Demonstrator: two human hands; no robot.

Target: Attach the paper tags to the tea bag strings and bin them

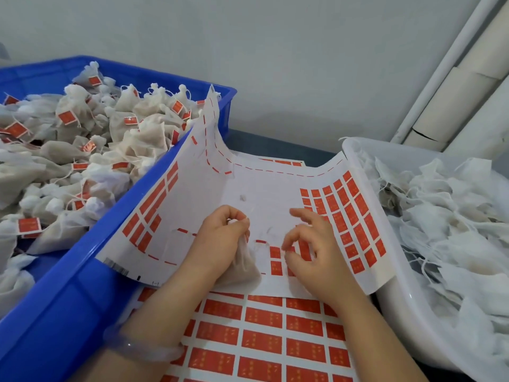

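- Grips a tea bag (243, 267) in the left hand (220, 238), fingers curled tight round the gathered neck, with the bag's body resting on the near edge of the curled sheet (248, 188).
- Pinches a red tag (291, 248) between thumb and forefinger of the right hand (311, 252), the other fingers spread loosely above it; cannot tell whether the tag is off its backing.
- Leaves only a narrow gap of stripped paper between the two hands.
- Works in a channel between two containers: the sheet's left edge climbs the wall of the blue bin (68, 293), its right edge climbs the rim of the white tub (396, 299), and its far left corner curls upright against the bin.
- Shows bare backing across the sheet's middle, with red tags left only in columns near the left and right edges and a few by the right hand.
- Overlaps a flat full sheet (261, 329) on the near side, lying under both forearms.
- Finds tagged bags (82, 150) heaped above the blue bin's rim, and untagged bags (454, 221) piled in the white tub.
- Has open room only forward, over the stripped paper toward a strip of dark tabletop (275, 146) below the wall (275, 64).
- Meets pipes (446, 86) leaning at the far right corner.
- Wears a pale bracelet (143, 350) on the left wrist, just beside the blue bin's near wall.
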